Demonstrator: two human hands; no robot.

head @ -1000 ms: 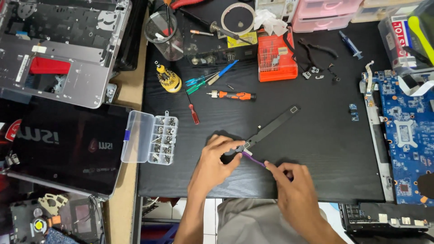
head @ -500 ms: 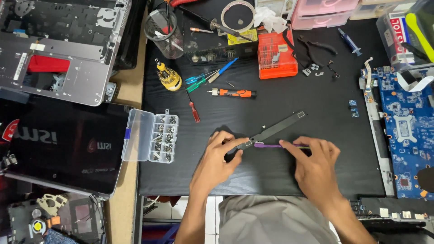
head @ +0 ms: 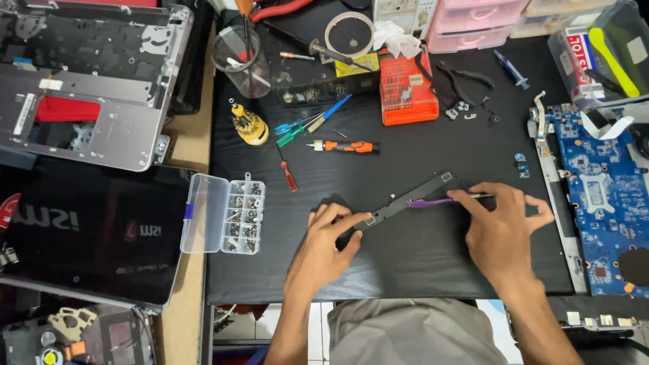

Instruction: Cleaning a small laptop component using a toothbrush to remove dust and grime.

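A long thin black strip lies slanted on the black mat. My left hand presses its near left end down with the fingertips. My right hand grips a slim purple tool with a green tip, its purple end touching the strip's middle. Both forearms reach in from the bottom edge.
A clear screw box sits at the mat's left edge, with a dark laptop lid and a grey laptop chassis beyond. Screwdrivers, an orange bit case and pliers lie farther back. A blue circuit board is at right.
My right hand has slid to the right along the strip with the purple tool, from near my left hand to the strip's middle. My left hand has stayed on the strip's left end.
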